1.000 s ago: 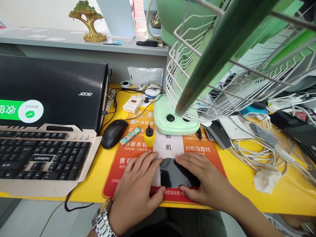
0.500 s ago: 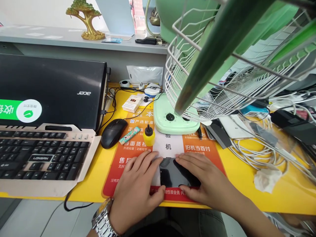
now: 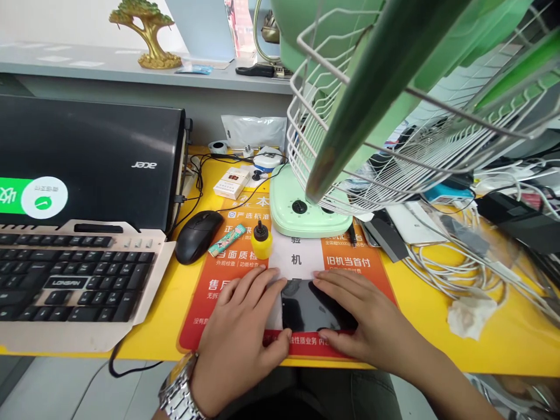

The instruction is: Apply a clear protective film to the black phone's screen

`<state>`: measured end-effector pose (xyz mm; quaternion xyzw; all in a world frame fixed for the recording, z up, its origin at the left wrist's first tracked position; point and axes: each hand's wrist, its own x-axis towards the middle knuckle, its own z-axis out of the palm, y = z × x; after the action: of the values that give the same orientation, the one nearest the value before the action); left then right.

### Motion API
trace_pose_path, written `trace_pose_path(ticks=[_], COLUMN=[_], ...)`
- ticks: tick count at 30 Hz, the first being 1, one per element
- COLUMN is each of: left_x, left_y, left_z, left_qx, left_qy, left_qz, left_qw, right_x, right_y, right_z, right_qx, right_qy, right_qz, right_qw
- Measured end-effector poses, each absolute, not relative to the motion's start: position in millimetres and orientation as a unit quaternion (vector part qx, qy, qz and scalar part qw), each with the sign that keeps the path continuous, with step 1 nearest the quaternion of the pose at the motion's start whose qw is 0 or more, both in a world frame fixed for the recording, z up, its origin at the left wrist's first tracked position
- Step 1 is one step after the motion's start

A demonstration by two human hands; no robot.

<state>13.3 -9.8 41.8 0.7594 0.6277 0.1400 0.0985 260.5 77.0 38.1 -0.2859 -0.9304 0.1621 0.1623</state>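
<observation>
A black smartphone (image 3: 304, 309) lies flat, its glossy face up, on a red and orange printed mat (image 3: 196, 315). My right hand (image 3: 371, 315) spans its right part, fingers along the far edge and thumb at the near edge, hiding that end. At the phone's left end, my left hand (image 3: 242, 326) rests with its fingers spread. Its index fingertip and thumb tip come close to the left corners; firm contact cannot be made out. On my left wrist sits a silver watch (image 3: 181, 388). Just beyond my left fingers stands a small yellow bottle (image 3: 262, 244) with a black nozzle.
A green fan (image 3: 308, 213) with a wire cage looms over the right side. To the left are a keyboard (image 3: 83, 283), a black mouse (image 3: 199, 236) and an Acer device (image 3: 100, 157). Tangled white cables (image 3: 441, 274) and a crumpled tissue (image 3: 470, 315) lie right.
The view has shifted very slightly, so the surroundings sit a little further left. Both hands and the smartphone keep almost the same position.
</observation>
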Motion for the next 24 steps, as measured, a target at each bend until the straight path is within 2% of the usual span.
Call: trace_pose_path(ticks=[6,24], left_x=[12.6,11.9], left_y=[-9.8,-7.9], left_z=[41.8,37.9], left_qx=[0.764,0.777], left_qy=[0.625,0.614], left_qz=[0.137,0.136], left_qw=[0.085,0.032], right_x=[281.2,295.9], right_y=[83.2,81.9], right_z=[43.5,48.5], right_qx=[-0.315,-0.338], right_qy=[-0.915,-0.907], right_qz=[0.209,0.198], right_qw=[0.144,0.156])
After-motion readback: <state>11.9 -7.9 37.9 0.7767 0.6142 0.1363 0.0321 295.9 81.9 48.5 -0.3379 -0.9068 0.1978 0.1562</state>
